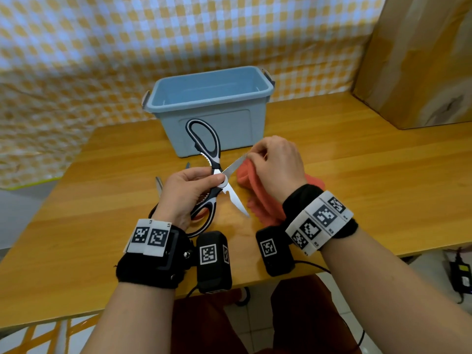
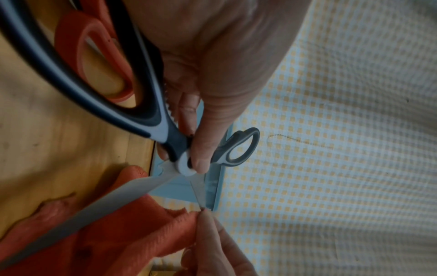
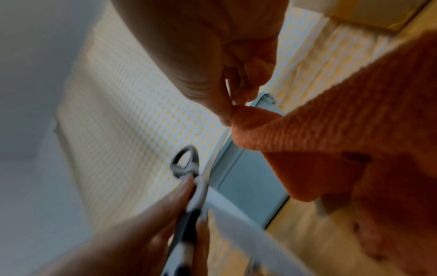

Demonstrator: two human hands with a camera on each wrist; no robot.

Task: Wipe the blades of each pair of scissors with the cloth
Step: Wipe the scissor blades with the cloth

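Note:
My left hand grips a large pair of black-and-white kitchen scissors near the pivot, with the blades spread wide. One blade points right toward my right hand, the other down at the table. My right hand pinches an orange cloth around the tip of the upper blade. In the left wrist view the thumb presses the white pivot, and the cloth lies under the lower blade. In the right wrist view the thumb and fingers pinch a fold of cloth.
A light blue plastic bin stands behind the scissors on the wooden table. Orange-handled scissors lie under my left hand; blade tips show to its left. A cardboard box stands at the back right.

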